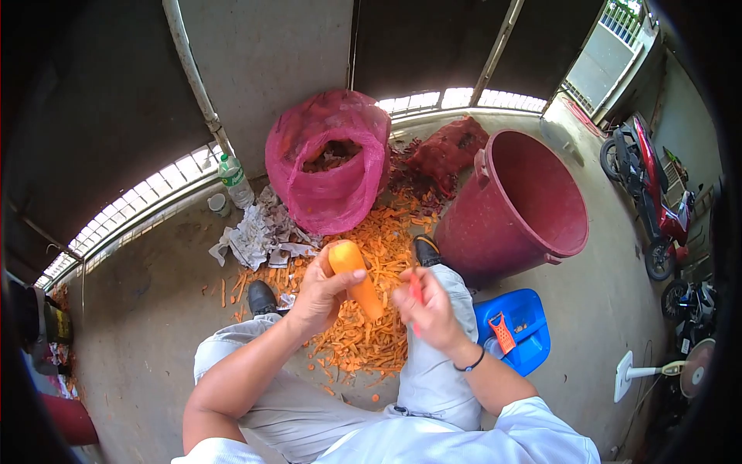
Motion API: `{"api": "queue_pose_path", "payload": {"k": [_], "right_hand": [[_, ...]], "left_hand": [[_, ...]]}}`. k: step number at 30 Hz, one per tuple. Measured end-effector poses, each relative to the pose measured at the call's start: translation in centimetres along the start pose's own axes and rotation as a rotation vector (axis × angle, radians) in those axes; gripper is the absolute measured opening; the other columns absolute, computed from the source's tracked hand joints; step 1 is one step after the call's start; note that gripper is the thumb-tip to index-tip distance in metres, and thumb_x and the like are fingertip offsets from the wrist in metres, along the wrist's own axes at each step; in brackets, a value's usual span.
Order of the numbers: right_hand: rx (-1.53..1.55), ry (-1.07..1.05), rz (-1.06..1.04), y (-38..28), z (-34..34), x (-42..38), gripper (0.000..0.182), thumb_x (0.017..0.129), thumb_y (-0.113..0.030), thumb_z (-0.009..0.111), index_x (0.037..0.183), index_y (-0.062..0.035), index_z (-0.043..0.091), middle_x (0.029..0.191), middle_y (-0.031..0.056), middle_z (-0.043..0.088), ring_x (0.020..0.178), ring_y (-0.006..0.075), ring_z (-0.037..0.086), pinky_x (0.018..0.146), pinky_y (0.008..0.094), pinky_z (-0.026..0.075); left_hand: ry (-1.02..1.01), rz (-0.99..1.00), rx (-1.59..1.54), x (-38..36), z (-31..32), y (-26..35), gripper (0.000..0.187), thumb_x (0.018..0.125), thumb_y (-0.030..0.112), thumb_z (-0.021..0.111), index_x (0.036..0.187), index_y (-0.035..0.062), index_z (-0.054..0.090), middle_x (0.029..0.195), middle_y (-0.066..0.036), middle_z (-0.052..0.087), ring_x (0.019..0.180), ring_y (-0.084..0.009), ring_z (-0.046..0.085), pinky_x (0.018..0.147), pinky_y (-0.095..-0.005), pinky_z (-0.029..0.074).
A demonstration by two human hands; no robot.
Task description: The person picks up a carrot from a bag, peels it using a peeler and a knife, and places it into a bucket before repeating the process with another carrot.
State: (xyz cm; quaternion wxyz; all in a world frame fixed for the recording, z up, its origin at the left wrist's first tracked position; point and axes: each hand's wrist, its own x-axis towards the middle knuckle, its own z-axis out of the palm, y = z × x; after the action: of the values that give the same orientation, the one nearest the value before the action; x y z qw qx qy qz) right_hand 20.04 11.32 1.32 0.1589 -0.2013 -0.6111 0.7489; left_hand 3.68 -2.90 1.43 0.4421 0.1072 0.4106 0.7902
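Note:
A peeled orange carrot [356, 280] is held in my left hand [321, 290], its thick end up and its narrow end pointing down to the right. My right hand [430, 313] is closed on a red-handled tool [416, 292], somewhat blurred, just right of the carrot and apart from it. Below both hands, a heap of orange peelings [369, 336] covers the floor between my legs.
Behind the peelings stands a pink mesh sack [328, 203]. A large dark red bin [495, 209] is at the right, near a blue tray [533, 344] holding an orange tool [502, 332]. Crumpled paper [263, 232] and a bottle [235, 182] lie left; motorcycles [653, 185] stand far right.

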Motion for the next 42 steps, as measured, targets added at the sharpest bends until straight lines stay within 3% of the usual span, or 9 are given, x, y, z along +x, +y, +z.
{"api": "queue_pose_path", "payload": {"k": [4, 6, 11, 14, 24, 28, 30, 39, 42], "right_hand": [[-0.178, 0.020, -0.122, -2.6, -3.1, 2.6, 0.030, 0.104, -0.023, 0.064, 0.122, 0.0008, 0.056, 0.086, -0.0006, 0.058, 0.075, 0.0061, 0.056, 0.065, 0.0218, 0.046], [-0.233, 0.022, -0.133, -4.1, -3.2, 2.8, 0.035, 0.105, -0.029, 0.064, 0.120, 0.0026, 0.062, 0.089, 0.0017, 0.063, 0.078, 0.0057, 0.059, 0.068, 0.0233, 0.048], [-0.945, -0.084, -0.700, -5.7, -2.6, 2.8, 0.037, 0.094, -0.036, 0.075, 0.113, -0.0047, 0.072, 0.078, 0.0064, 0.064, 0.064, 0.0185, 0.063, 0.057, 0.0339, 0.049], [-1.218, -0.152, -0.691, -6.1, -2.3, 2.3, 0.034, 0.088, -0.039, 0.077, 0.107, -0.0105, 0.074, 0.072, 0.0075, 0.061, 0.061, 0.0271, 0.064, 0.053, 0.0397, 0.050], [-1.290, -0.145, -0.756, -7.4, -2.4, 2.8, 0.028, 0.085, -0.034, 0.080, 0.099, -0.0112, 0.074, 0.066, 0.0062, 0.058, 0.057, 0.0277, 0.060, 0.051, 0.0397, 0.047], [-1.319, 0.006, -0.601, -7.7, -4.8, 4.0, 0.024, 0.091, -0.036, 0.075, 0.100, -0.0146, 0.075, 0.066, 0.0092, 0.061, 0.060, 0.0297, 0.064, 0.052, 0.0416, 0.050], [-1.063, 0.028, -0.650, -7.4, -5.1, 4.1, 0.023, 0.092, -0.035, 0.075, 0.100, -0.0135, 0.074, 0.067, 0.0093, 0.063, 0.061, 0.0304, 0.065, 0.053, 0.0410, 0.051], [-1.175, -0.190, -0.674, -8.0, -2.9, 1.7, 0.023, 0.086, -0.029, 0.081, 0.097, -0.0101, 0.076, 0.068, 0.0080, 0.062, 0.057, 0.0266, 0.063, 0.052, 0.0371, 0.049], [-1.237, -0.225, -0.661, -8.4, -2.8, 1.9, 0.023, 0.085, -0.030, 0.081, 0.096, -0.0107, 0.076, 0.068, 0.0078, 0.063, 0.057, 0.0257, 0.063, 0.052, 0.0367, 0.049]], "left_hand": [[-0.036, 0.034, 0.269, 0.2, 0.0, -0.6, 0.053, 0.085, 0.006, 0.083, 0.126, 0.0041, 0.051, 0.103, -0.002, 0.063, 0.098, -0.0110, 0.063, 0.092, -0.0293, 0.052], [-0.033, 0.054, 0.343, 0.3, 0.5, -0.5, 0.055, 0.085, 0.009, 0.084, 0.127, 0.0034, 0.049, 0.104, -0.004, 0.065, 0.091, -0.0106, 0.065, 0.081, -0.0270, 0.055], [-0.008, -0.053, 0.347, -0.3, 1.5, -0.2, 0.052, 0.086, 0.011, 0.084, 0.124, 0.0016, 0.050, 0.105, -0.006, 0.067, 0.084, -0.0099, 0.067, 0.059, -0.0257, 0.055], [-0.031, -0.055, 0.364, -0.2, 0.8, -1.1, 0.048, 0.087, 0.010, 0.083, 0.122, 0.0017, 0.051, 0.099, -0.006, 0.068, 0.076, -0.0099, 0.067, 0.053, -0.0258, 0.054], [-0.103, -0.112, 0.372, -0.9, 1.8, 0.2, 0.047, 0.085, 0.010, 0.086, 0.117, 0.0023, 0.052, 0.086, -0.003, 0.067, 0.063, -0.0070, 0.061, 0.051, -0.0231, 0.047], [-0.163, -0.064, 0.409, -1.0, 1.3, -0.9, 0.050, 0.083, 0.013, 0.089, 0.116, 0.0018, 0.052, 0.086, -0.002, 0.066, 0.064, -0.0048, 0.058, 0.052, -0.0217, 0.045], [-0.128, -0.034, 0.452, -1.0, 1.2, -0.8, 0.053, 0.080, 0.013, 0.091, 0.115, 0.0012, 0.053, 0.092, -0.002, 0.067, 0.069, -0.0042, 0.059, 0.054, -0.0213, 0.046], [-0.108, 0.055, 0.497, -1.0, 1.4, -1.2, 0.051, 0.078, 0.011, 0.091, 0.110, -0.0002, 0.053, 0.106, -0.008, 0.067, 0.099, -0.0107, 0.065, 0.089, -0.0279, 0.055], [-0.109, 0.054, 0.512, -1.1, 1.3, -0.9, 0.050, 0.079, 0.011, 0.091, 0.110, -0.0003, 0.053, 0.107, -0.008, 0.067, 0.098, -0.0110, 0.065, 0.088, -0.0273, 0.055]]}}
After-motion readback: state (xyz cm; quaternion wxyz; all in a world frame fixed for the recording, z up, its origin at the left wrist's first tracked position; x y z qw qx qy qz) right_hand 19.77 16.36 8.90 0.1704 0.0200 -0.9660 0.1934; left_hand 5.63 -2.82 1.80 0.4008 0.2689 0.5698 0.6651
